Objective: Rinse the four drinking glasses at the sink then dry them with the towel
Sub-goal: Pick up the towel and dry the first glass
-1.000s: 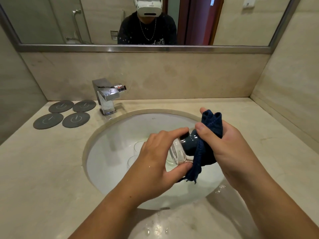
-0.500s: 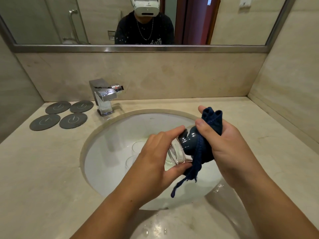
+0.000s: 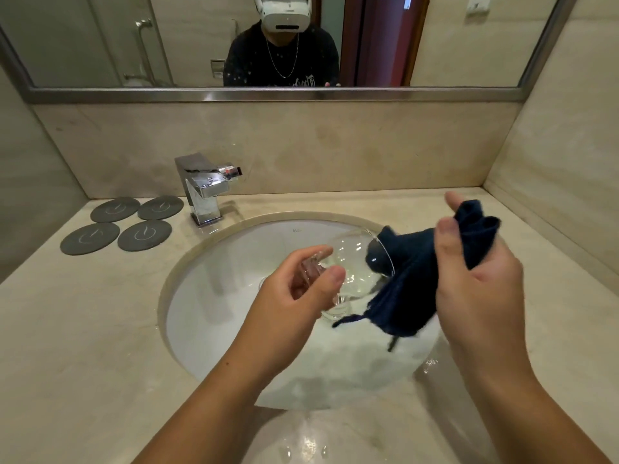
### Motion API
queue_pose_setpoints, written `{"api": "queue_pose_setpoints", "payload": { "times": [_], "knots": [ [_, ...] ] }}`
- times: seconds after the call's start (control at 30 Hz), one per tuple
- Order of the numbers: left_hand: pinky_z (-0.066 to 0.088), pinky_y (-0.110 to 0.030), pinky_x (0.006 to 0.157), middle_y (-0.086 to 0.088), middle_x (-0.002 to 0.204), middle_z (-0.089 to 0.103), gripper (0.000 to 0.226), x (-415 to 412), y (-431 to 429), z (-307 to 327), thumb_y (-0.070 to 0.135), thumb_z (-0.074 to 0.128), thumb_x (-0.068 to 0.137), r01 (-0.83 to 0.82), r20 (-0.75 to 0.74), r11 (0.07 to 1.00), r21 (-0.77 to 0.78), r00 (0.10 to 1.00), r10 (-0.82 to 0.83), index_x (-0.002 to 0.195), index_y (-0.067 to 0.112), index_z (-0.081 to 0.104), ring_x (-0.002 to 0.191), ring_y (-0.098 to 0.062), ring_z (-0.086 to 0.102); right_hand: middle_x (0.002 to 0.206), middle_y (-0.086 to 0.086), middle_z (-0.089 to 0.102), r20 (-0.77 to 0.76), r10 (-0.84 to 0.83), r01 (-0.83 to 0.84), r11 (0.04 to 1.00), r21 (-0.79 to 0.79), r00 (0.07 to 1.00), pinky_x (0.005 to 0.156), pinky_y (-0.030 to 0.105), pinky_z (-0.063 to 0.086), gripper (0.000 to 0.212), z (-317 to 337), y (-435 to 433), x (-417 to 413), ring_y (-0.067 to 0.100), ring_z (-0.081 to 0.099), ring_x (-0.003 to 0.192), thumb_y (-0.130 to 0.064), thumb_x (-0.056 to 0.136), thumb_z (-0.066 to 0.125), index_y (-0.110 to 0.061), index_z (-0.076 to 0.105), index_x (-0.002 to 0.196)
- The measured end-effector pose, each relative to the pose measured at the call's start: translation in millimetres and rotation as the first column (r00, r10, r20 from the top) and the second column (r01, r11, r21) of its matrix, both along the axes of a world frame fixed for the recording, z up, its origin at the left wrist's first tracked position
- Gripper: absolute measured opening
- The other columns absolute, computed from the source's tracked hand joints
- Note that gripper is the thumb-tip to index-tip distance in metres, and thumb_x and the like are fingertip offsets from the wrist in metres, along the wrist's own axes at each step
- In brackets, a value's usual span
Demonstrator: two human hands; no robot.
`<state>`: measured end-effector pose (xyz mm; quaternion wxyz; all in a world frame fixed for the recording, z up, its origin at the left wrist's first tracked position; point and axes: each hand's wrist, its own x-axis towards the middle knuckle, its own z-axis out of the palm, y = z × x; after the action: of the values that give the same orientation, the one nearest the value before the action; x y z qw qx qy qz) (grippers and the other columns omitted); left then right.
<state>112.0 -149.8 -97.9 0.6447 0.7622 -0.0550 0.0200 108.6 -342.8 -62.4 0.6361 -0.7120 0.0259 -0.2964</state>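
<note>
Now glass [image 3: 355, 262] in left hand [image 3: 294, 296], towel [image 3: 422, 279] in right hand [image 3: 475, 289].

Beige marble walls [image 3: 301, 145] and countertop [image 3: 83, 329] — a steel-framed mirror [image 3: 452, 38] above (reflecting a dark red door [image 3: 378, 38]); four grey coasters [image 3: 120, 224] rest left.

Surface: beige stone countertop [image 3: 83, 329], running wall to wall below the mirror.
Basin: round white sink [image 3: 207, 296], set under the countertop at centre; stone rim visible around it.
Faucet: square chrome faucet [image 3: 202, 187], standing on the countertop at the rear left edge of the sink.
Coasters: four round grey coasters [image 3: 122, 224], lying flat on the countertop left of the faucet, in two rows of two, edges nearly touching.
Moisture: water droplets [image 3: 301, 450] on the countertop in front of the sink.
</note>
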Motion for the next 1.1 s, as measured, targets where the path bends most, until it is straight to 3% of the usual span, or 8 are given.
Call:
{"api": "queue_pose_setpoints", "payload": {
  "times": [0.2,0.3,0.4,0.5,0.67,0.8,0.93,1.1],
  "knots": [
    [0.051,-0.032,0.073,-0.002,0.096,0.079,0.046,5.2,-3.0,-1.4,0.07,0.065,0.077,-0.039,-0.121,0.981,-0.19,0.992,0.016,0.108,0.038,0.077,0.077,-0.011,0.066,0.103,-0.04,0.065,0.284,0.07,0.043,0.926,-0.375,0.956,0.082,-0.002,0.041,0.045,-7.2,15.2,-16.3,-0.021,0.061,0.09,-0.037,0.108,0.054,-0.039,0.047,0.152],
    [0.05,-0.035,0.074,0.004,0.083,0.075,0.045,4.3,-6.2,-0.5,0.067,0.066,0.081,-0.057,-0.196,0.966,-0.251,0.981,0.007,0.1,0.028,0.079,0.072,-0.011,0.065,0.134,-0.023,0.063,0.219,0.272,-0.112,0.827,-0.551,0.937,0.101,0.014,0.047,0.058,-19.1,26.1,-9.1,-0.004,0.063,0.117,-0.037,0.104,0.055,-0.032,0.037,0.159],
    [0.05,-0.034,0.074,0.0,0.077,0.069,0.045,2.1,-6.5,4.2,0.066,0.068,0.086,-0.052,-0.261,0.951,-0.306,0.965,-0.031,0.089,0.023,0.078,0.065,-0.01,0.062,0.16,-0.015,0.048,0.154,0.36,-0.155,0.696,-0.702,0.92,0.125,0.042,0.03,0.062,-33.2,35.0,-0.7,0.006,0.04,0.151,-0.023,0.103,0.057,-0.024,0.036,0.161],
    [0.051,-0.033,0.078,0.002,0.069,0.067,0.04,1.3,-5.0,6.9,0.053,0.059,0.098,-0.081,-0.333,0.927,-0.366,0.941,-0.05,0.088,0.02,0.08,0.059,-0.008,0.062,0.161,-0.014,0.047,0.09,0.376,-0.204,0.672,-0.712,0.922,0.13,0.038,0.022,0.063,-35.9,33.4,2.4,0.003,0.038,0.152,-0.021,0.104,0.057,-0.025,0.034,0.163],
    [0.054,-0.033,0.085,-0.001,0.069,0.072,0.036,5.1,-3.4,7.1,0.05,0.062,0.097,-0.151,-0.419,0.865,-0.478,0.905,-0.074,0.098,0.014,0.072,0.067,-0.012,0.072,0.127,-0.036,0.062,-0.004,0.416,-0.331,0.72,-0.61,0.91,0.107,0.042,0.055,0.066,-34.9,24.1,-9.4,-0.005,0.068,0.11,-0.025,0.105,0.058,-0.049,0.031,0.16],
    [0.045,-0.031,0.08,-0.005,0.103,0.08,0.058,6.1,-0.1,9.7,0.06,0.067,0.08,-0.139,-0.425,0.858,-0.495,0.9,-0.1,0.124,0.022,0.072,0.091,-0.015,0.071,0.117,-0.032,0.071,0.012,0.281,-0.274,0.944,-0.183,0.96,0.092,0.008,0.051,0.049,-19.5,11.5,-16.7,-0.007,0.068,0.11,-0.043,0.099,0.056,-0.048,0.052,0.147],
    [0.041,-0.03,0.075,-0.001,0.1,0.075,0.05,1.7,2.6,17.2,0.046,0.071,0.083,-0.099,-0.364,0.86,-0.501,0.925,-0.106,0.127,0.023,0.07,0.079,-0.012,0.062,0.133,-0.022,0.068,-0.089,0.176,-0.173,0.984,0.042,0.98,0.114,0.031,0.048,0.032,-10.7,-5.7,-10.3,-0.003,0.062,0.124,-0.039,0.105,0.056,-0.047,0.063,0.136],
    [0.046,-0.03,0.082,0.001,0.122,0.076,0.076,0.2,5.4,20.2,0.029,0.087,0.072,0.033,-0.246,0.903,-0.428,0.957,-0.152,0.142,0.033,0.058,0.091,-0.012,0.071,0.104,-0.017,0.08,-0.259,0.352,-0.327,0.935,0.134,0.9,0.099,0.039,0.059,0.022,-5.6,-2.6,-8.6,0.008,0.076,0.103,-0.034,0.097,0.07,-0.04,0.074,0.118]
  ]
}}
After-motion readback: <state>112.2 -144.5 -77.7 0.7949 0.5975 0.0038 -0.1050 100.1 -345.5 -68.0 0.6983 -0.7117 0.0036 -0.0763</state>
